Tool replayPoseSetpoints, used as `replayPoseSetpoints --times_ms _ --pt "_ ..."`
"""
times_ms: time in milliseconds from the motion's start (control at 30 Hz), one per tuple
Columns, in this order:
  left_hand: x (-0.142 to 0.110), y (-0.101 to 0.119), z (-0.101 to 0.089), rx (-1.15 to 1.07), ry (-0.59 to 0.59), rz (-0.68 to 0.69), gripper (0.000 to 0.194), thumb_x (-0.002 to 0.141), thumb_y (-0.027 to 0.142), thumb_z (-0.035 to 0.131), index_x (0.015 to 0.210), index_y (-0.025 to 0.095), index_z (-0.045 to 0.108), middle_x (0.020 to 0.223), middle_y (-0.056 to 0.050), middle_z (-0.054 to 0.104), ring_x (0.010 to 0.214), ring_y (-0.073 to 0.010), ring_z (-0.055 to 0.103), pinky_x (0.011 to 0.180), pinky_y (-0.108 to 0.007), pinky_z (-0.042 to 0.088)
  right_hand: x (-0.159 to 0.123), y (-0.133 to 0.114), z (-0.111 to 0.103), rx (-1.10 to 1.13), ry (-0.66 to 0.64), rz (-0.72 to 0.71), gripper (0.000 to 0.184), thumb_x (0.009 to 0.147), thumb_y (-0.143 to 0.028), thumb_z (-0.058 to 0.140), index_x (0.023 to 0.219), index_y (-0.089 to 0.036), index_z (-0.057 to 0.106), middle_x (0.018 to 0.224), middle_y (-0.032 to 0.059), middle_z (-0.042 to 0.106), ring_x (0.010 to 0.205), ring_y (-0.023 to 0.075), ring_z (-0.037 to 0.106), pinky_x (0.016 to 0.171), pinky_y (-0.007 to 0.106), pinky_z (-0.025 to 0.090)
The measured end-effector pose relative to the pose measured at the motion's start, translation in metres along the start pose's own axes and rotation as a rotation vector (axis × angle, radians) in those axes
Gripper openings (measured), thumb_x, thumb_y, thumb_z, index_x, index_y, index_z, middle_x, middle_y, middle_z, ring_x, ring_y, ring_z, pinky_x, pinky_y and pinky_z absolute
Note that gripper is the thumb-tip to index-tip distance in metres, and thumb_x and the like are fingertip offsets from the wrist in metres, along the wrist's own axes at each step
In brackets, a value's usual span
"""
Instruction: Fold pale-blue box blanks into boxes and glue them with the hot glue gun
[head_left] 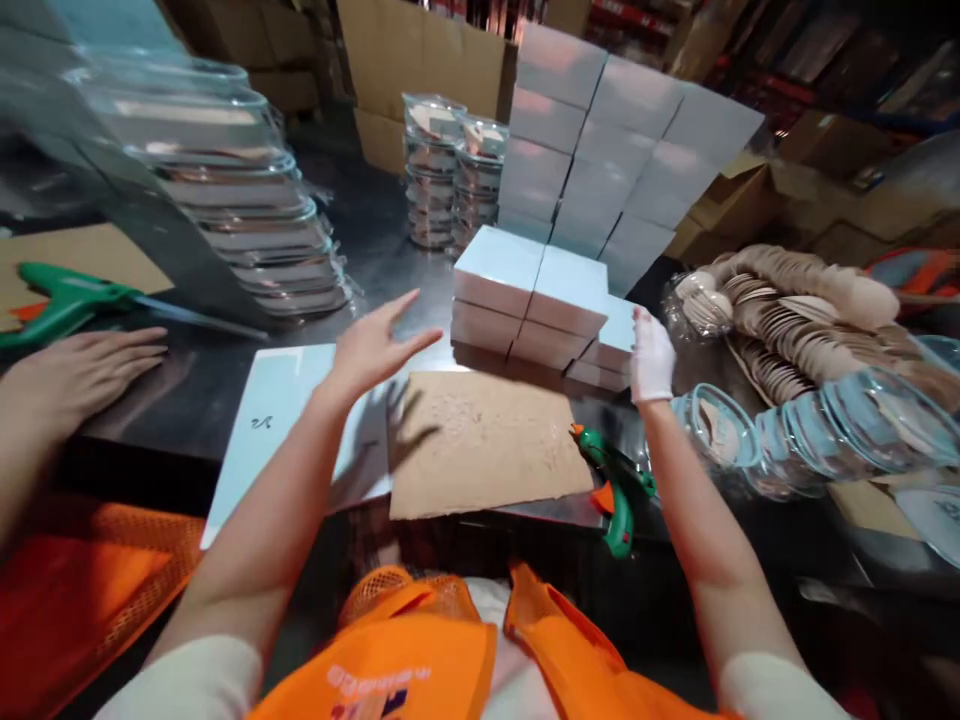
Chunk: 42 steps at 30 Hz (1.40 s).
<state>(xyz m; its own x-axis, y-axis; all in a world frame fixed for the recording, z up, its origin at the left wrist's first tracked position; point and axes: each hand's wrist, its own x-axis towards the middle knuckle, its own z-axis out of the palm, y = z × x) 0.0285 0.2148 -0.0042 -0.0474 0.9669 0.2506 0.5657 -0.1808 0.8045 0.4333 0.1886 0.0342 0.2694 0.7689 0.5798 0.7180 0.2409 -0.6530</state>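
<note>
While the left hand (375,345) hovers open, fingers spread, above the near edge of the dark metal tabletop (195,385), it holds nothing; its shadow falls on the rough brown cardboard sheet (487,445) below. The right hand (649,358), in a white glove, rests against the right end of the low stack of flat pale-blue rectangular boxes (536,300); whether it grips cannot be told. A green glue gun with an orange trigger (615,490) lies at the cardboard's right corner. A flat pale-blue sheet (281,420) lies left of the cardboard. Clear round plastic lids (757,435) lie toward the right edge. Another person's hand (82,365) lies flat at the left edge.
</note>
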Motion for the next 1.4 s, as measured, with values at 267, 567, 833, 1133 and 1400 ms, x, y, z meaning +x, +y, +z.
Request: replayPoseSetpoints --times_ms 267,567,833,1133,1400 --pt "-0.139 -0.094 -0.091 0.498 0.172 -0.788 0.088 0.074 0.068 0.077 0.128 0.001 0.063 0.142 -0.038 0.057 0.131 -0.0586 0.057 0.103 -0.073 0.048 -0.16 0.008 -0.028 -0.059 -0.167 -0.25 0.029 0.108 -0.037 0.055 0.126 -0.021 0.073 0.126 0.0125 0.077 0.118 0.0277 0.071 0.105 0.048 0.056" --pt "-0.16 -0.049 -0.113 0.405 0.62 -0.528 0.051 0.084 0.038 0.073 0.124 0.01 0.061 0.101 -0.008 0.068 0.087 -0.0227 0.066 0.081 -0.036 0.055 -0.193 -0.004 -0.04 -0.062 -0.22 -0.329 0.031 0.105 -0.025 0.063 0.135 -0.022 0.069 0.126 0.0133 0.077 0.115 0.0295 0.073 0.099 0.05 0.06" --pt "-0.19 0.059 -0.031 0.037 -0.148 0.261 0.024 0.099 0.045 0.068 0.103 0.022 0.075 0.083 0.002 0.078 0.059 -0.0108 0.065 0.059 -0.019 0.051 -0.176 -0.085 -0.049 0.075 -0.062 -0.386 0.03 0.103 -0.019 0.062 0.131 -0.025 0.07 0.119 0.0089 0.077 0.112 0.0254 0.073 0.099 0.044 0.059" --pt "-0.218 0.03 -0.004 0.019 -0.26 0.299 0.025 0.102 0.047 0.064 0.1 0.024 0.073 0.088 -0.002 0.083 0.072 -0.0197 0.08 0.068 -0.026 0.063 -0.196 -0.073 -0.064 0.035 -0.199 -0.32 0.018 0.101 -0.02 0.063 0.111 -0.027 0.076 0.095 0.0056 0.076 0.086 0.0218 0.072 0.08 0.037 0.06" --pt "-0.211 0.053 -0.002 0.041 -0.253 0.603 0.015 0.103 0.022 0.067 0.117 0.024 0.071 0.098 -0.003 0.08 0.08 -0.0142 0.077 0.071 -0.02 0.059 -0.167 -0.06 -0.079 0.387 -0.826 0.133 0.048 0.103 -0.062 0.06 0.113 -0.02 0.08 0.111 0.0087 0.081 0.102 0.0246 0.077 0.092 0.036 0.063"
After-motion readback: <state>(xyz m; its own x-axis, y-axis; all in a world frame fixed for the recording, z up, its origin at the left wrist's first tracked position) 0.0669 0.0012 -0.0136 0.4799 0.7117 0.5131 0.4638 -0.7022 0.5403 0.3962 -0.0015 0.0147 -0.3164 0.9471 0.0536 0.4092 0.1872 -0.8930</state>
